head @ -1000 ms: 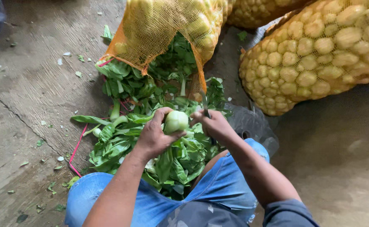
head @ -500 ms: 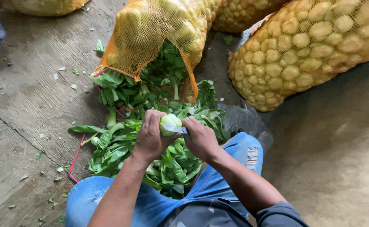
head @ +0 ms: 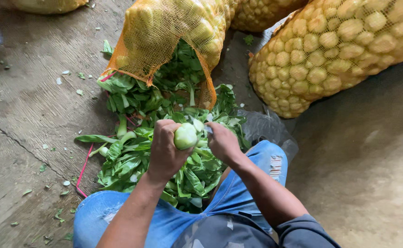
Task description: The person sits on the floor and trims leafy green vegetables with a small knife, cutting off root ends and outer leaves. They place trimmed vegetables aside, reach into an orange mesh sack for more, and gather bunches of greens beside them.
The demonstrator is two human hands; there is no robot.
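My left hand [head: 164,149] grips a pale green round vegetable [head: 185,136] with its leaves hanging down, above my lap. My right hand [head: 223,143] is closed right beside it and presses a small blade [head: 209,130], mostly hidden by the fingers, against the vegetable's top. Below both hands lies a heap of cut green leaves and stalks [head: 128,158] on the concrete floor between my knees in blue jeans [head: 252,183].
An open orange mesh sack [head: 165,32] spills leafy vegetables just beyond the heap. A full yellow mesh sack of round vegetables [head: 334,50] lies at the right, another [head: 261,11] behind it. Crumpled clear plastic [head: 265,126] sits by my right knee. Leaf scraps dot the floor [head: 31,110].
Both hands have drawn slightly closer to me with the vegetable. My right hand has closed in against its top and my left hand has turned it a little.
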